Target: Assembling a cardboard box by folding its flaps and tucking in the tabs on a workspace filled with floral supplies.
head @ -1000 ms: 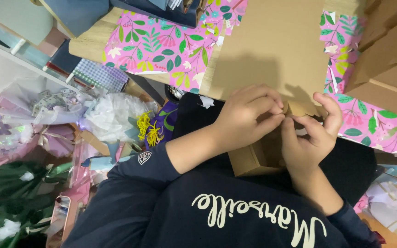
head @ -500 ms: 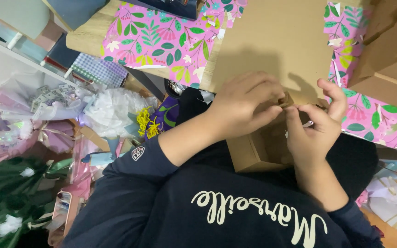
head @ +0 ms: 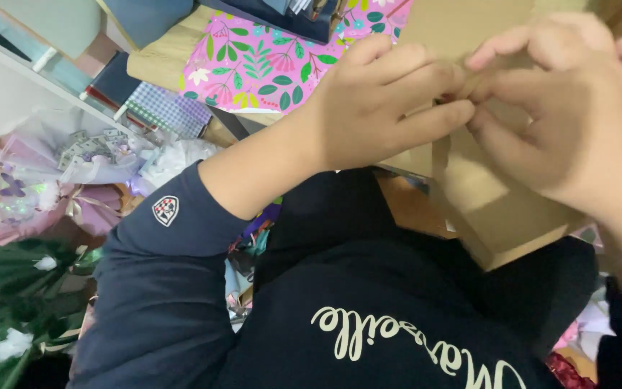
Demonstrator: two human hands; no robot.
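Head view: both hands [head: 469, 108] pinching brown cardboard box [head: 498, 209], contents hidden.

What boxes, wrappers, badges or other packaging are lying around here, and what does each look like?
Small brown cardboard box: plain, at the lap, gripped by the left hand and right hand.
Pink wrapping paper: flat sheet on the table, with green leaves and flowers.
Checked package: flat, blue and white, left of the table.
Sleeve badge: small shield, white, red and dark.
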